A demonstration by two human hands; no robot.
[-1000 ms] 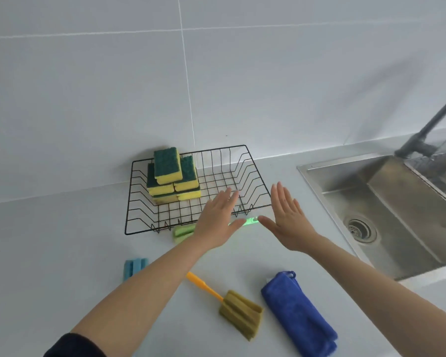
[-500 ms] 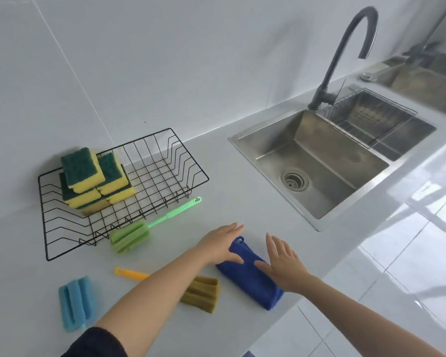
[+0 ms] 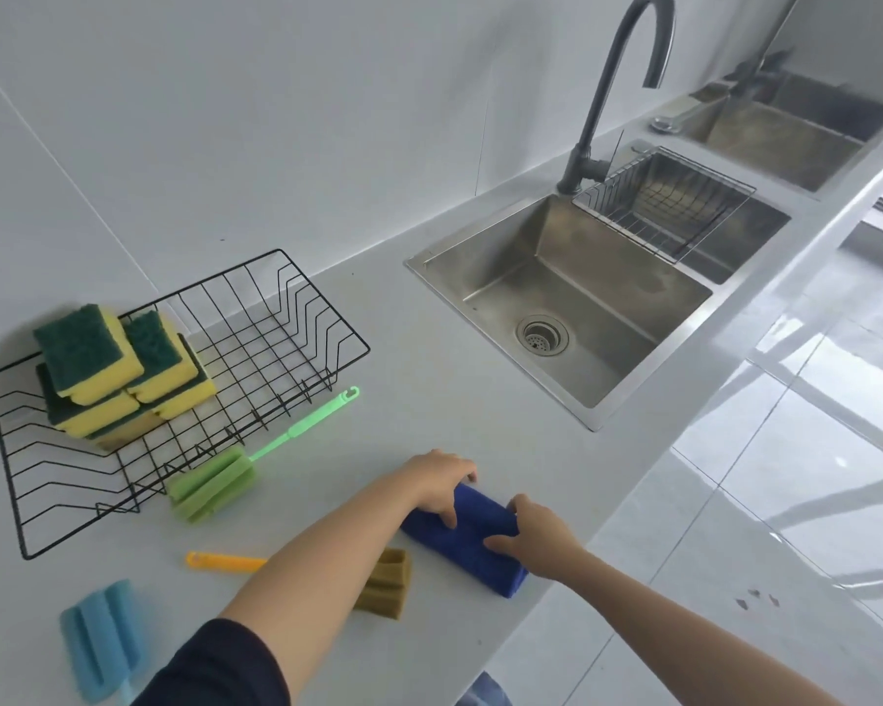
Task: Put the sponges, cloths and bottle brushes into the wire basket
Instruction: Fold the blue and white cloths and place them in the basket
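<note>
Since half a second ago both hands have come down onto the blue cloth (image 3: 472,540), which they only hovered over before. We see the left hand (image 3: 442,484) curled over its far end, fingers pressed into the plush fabric, and the right hand (image 3: 536,537) clamped on its near side, thumb on top; the cloth, a folded oblong, lies at the front edge of the countertop (image 3: 429,389). The left forearm hides most of the yellow brush (image 3: 225,561) (only the orange handle tip and an olive sponge head show). The blue brush (image 3: 105,639) is cut off at the bottom, near the front left corner. The green brush (image 3: 215,481), ribbed foam on a thin plastic handle, lies against the front rim of the black wire basket (image 3: 286,349). Inside, at the basket's left end, sits a stack of sponges (image 3: 118,369), yellow foam with dark green scouring tops; how many, we cannot tell. A steel sink (image 3: 556,318) is sunk in the right of the countertop.
</note>
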